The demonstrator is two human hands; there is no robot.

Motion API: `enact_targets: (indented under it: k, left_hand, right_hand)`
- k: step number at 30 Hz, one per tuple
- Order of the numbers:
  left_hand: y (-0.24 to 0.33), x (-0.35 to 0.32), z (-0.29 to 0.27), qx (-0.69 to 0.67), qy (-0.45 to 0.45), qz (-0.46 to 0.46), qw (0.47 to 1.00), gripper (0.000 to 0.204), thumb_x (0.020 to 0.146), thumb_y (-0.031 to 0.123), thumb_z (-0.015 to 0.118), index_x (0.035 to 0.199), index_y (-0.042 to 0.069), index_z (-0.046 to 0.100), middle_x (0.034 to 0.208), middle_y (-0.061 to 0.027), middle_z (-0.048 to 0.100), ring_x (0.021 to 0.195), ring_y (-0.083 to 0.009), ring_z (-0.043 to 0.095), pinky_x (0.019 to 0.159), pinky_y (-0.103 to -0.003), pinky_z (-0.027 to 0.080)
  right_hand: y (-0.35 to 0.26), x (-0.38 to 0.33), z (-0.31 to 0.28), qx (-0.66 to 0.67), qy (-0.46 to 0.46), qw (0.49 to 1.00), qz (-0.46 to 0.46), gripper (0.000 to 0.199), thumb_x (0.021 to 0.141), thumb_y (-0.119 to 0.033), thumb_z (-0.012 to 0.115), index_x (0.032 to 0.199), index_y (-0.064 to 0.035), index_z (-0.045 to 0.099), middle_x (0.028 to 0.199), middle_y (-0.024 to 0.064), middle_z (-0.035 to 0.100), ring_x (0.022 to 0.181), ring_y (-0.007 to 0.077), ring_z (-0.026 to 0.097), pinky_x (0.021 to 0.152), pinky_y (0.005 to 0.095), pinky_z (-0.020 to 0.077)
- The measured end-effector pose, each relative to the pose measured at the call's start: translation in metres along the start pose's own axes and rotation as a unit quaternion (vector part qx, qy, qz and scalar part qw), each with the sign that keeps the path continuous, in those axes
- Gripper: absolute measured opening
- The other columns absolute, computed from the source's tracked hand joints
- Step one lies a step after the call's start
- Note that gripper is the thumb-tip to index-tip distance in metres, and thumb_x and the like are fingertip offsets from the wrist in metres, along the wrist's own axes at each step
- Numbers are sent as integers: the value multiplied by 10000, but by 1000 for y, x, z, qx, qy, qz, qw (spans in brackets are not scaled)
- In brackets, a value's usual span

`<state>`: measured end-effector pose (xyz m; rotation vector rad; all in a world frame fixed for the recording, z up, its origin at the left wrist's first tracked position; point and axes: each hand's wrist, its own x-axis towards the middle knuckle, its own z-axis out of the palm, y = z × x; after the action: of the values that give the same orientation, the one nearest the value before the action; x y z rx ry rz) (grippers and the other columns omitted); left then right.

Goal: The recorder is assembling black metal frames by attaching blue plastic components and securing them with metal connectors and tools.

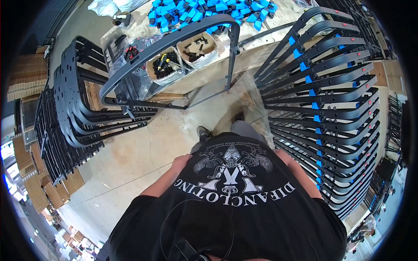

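Both my arms hang down beside my black T-shirt. My left hand [181, 162] rests by my left hip, its fingers hidden from view. On the other side my right hand [283, 156] is at the right hip, mostly covered by the shirt, with its fingers out of sight too. In front of me a dark grey curved metal frame [233, 41] stands at the worktable's near edge, apart from both hands. Closest to my right arm is a tall stack of similar curved frames [346, 114] with blue pieces between them.
On the worktable [183, 81] lie a heap of blue plastic pieces [209, 9], a box of small black parts with a yellow-and-black tool [163, 63], and another parts box [197, 48]. More dark frames [72, 95] stand at left, near cardboard [56, 193]. Concrete floor [126, 152] lies between.
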<state>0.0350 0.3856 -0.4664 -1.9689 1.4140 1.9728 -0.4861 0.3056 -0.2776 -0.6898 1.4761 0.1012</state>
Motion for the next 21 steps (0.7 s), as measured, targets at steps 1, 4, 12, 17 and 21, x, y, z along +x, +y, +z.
enact_targets:
  k: [1,4,12,17,21]
  left_hand:
    - [32,-30,-8,-2,3,-4,1000,423,963,432,528,1207,125,687,1011,-152,740,972,-293,706,853,-392,535]
    - [66,-69,-12,195,-6,25,981,384,968,394,556,1147,96,719,1071,-173,729,986,-271,698,868,-368,525]
    - [70,-75,40,-171,13,-75,982,398,999,394,593,1150,45,710,1042,-48,707,979,-135,623,890,-300,494]
    - [62,-14,36,-176,47,-117,976,346,928,355,657,990,26,744,844,-91,680,801,-162,638,704,-325,513]
    - [100,69,3,-182,150,-83,968,332,913,359,689,825,38,677,596,-13,562,472,-121,512,450,-290,410]
  right_hand:
    - [12,8,-4,11,-11,999,-33,327,975,-275,630,1035,25,747,938,96,747,816,153,676,755,331,545]
    - [-4,20,-13,55,-41,996,-49,313,963,-269,646,1015,23,748,909,89,741,807,153,673,741,334,546]
    - [32,125,-83,-100,-167,981,21,335,895,-379,684,815,-58,738,713,38,652,590,143,591,507,309,452]
    - [26,208,-107,-173,-205,960,76,378,899,-449,667,792,-93,738,661,34,615,553,147,563,476,305,414]
    - [-44,271,-97,-215,-72,971,-81,372,923,-386,680,700,-95,614,628,-10,529,530,111,469,465,299,355]
